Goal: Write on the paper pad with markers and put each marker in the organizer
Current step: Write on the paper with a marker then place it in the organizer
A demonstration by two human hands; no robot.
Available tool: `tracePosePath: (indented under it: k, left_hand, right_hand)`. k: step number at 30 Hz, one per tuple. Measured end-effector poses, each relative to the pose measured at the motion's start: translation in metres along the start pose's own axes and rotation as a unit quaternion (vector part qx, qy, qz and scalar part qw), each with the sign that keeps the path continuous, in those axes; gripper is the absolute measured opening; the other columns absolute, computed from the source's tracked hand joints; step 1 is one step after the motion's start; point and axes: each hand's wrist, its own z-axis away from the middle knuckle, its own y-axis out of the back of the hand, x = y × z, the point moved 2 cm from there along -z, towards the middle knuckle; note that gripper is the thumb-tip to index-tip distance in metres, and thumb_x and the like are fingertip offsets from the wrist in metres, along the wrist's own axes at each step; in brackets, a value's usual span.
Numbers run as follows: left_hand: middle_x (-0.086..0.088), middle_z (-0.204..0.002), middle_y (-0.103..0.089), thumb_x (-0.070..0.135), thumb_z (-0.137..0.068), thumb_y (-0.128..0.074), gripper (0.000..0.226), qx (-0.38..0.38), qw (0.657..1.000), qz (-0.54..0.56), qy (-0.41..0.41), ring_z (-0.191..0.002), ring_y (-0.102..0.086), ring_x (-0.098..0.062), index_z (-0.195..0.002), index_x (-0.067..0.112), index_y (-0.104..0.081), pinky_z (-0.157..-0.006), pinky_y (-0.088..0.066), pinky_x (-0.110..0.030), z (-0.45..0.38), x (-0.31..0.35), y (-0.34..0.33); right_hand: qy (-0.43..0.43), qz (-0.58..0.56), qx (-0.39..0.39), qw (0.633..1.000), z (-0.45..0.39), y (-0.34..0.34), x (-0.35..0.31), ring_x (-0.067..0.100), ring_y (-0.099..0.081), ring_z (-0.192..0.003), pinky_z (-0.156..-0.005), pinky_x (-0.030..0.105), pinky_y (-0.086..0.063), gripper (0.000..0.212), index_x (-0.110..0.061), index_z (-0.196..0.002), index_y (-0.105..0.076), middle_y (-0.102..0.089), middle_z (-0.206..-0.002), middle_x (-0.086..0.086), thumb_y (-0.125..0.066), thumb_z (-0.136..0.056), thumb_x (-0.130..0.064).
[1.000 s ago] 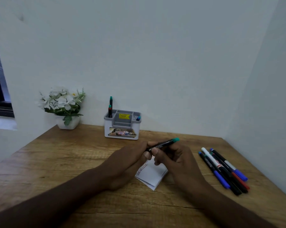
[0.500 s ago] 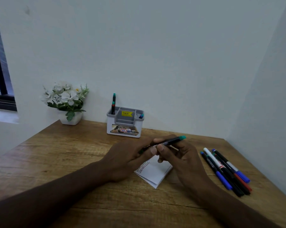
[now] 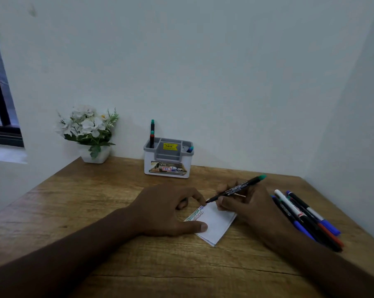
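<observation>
Left hand: left hand (image 3: 168, 211) rests on the paper pad (image 3: 216, 222), thumb flat on its near-left edge, fingers loosely curled.
Right hand: right hand (image 3: 252, 209) pinches the green-capped marker (image 3: 235, 189), tip at the pad's far edge.
Right edge: loose markers (image 3: 306, 218) on the desk (image 3: 95, 201).
Far edge: organizer (image 3: 168, 158).

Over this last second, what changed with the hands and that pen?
The left hand let go of the green-ended marker and now presses the paper pad. The right hand tipped the marker's tip down to the pad. The organizer and loose markers stayed put.
</observation>
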Motion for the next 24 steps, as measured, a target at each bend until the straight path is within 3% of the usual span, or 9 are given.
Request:
tracePosePath:
  k: [1,4,7,12,16,24]
  left_hand:
    - [0.014,-0.088,-0.062,0.093,-0.075,-0.054,0.064,-0.002,1.0,0.001,0.001,-0.083,-0.058,-0.005,-0.128,0.057,-0.052,-0.066,-0.049,-0.032,-0.0006,-0.0003,-0.0007]
    - [0.014,-0.087,-0.062,0.094,-0.073,-0.056,0.065,-0.005,1.0,0.008,0.005,-0.081,-0.058,-0.005,-0.127,0.058,-0.053,-0.063,-0.043,-0.028,-0.0017,-0.0007,-0.0013]
    - [0.014,-0.086,-0.062,0.095,-0.071,-0.056,0.067,-0.009,1.0,0.015,0.01,-0.079,-0.057,-0.005,-0.127,0.058,-0.054,-0.062,-0.04,-0.026,-0.0029,-0.0012,-0.0005]
    - [0.014,-0.088,-0.063,0.097,-0.068,-0.054,0.071,-0.021,0.999,0.018,0.019,-0.081,-0.057,-0.005,-0.128,0.059,-0.052,-0.065,-0.046,-0.031,-0.0037,-0.0026,-0.0008]
    - [0.012,-0.086,-0.062,0.095,-0.069,-0.057,0.07,-0.023,0.999,0.019,0.021,-0.08,-0.058,-0.008,-0.128,0.058,-0.054,-0.063,-0.042,-0.028,-0.0044,-0.0016,-0.0002]
    - [0.013,-0.09,-0.063,0.092,-0.071,-0.058,0.069,-0.037,0.999,0.012,0.032,-0.082,-0.058,-0.008,-0.13,0.056,-0.054,-0.064,-0.04,-0.026,-0.0045,0.0009,0.0015]
  right_hand:
    - [-0.003,0.026,0.001,1.0,0.0003,-0.0021,-0.0014,0.006,-0.078,-0.095,-0.091,0.028,-0.064,0.015,-0.013,-0.095,-0.076,-0.084,-0.093,-0.01,-0.082,-0.085,-0.004]
    - [0.007,0.072,-0.004,0.997,-0.0027,-0.0058,-0.0009,0.018,-0.079,-0.092,-0.093,0.044,-0.064,0.01,-0.015,-0.093,-0.08,-0.084,-0.09,-0.001,-0.08,-0.085,-0.008]
    - [0.01,0.074,-0.007,0.997,-0.0029,-0.0052,-0.0013,0.021,-0.08,-0.085,-0.092,0.047,-0.064,0.009,-0.016,-0.092,-0.081,-0.084,-0.087,0.002,-0.078,-0.088,-0.008]
    - [0.019,0.103,-0.012,0.994,-0.004,-0.0041,0.0027,0.017,-0.078,-0.074,-0.076,0.035,-0.065,0.006,-0.016,-0.096,-0.082,-0.083,-0.082,0.001,-0.078,-0.092,-0.014]
    - [0.027,0.116,-0.02,0.993,-0.0037,-0.0044,0.003,0.012,-0.078,-0.074,-0.068,0.021,-0.059,0.007,-0.02,-0.098,-0.083,-0.083,-0.082,-0.002,-0.078,-0.093,-0.02]
    - [0.025,0.123,-0.025,0.992,-0.003,-0.0052,0.0011,0.015,-0.075,-0.073,-0.067,0.023,-0.06,0.008,-0.019,-0.093,-0.081,-0.081,-0.081,0.0,-0.074,-0.096,-0.017]
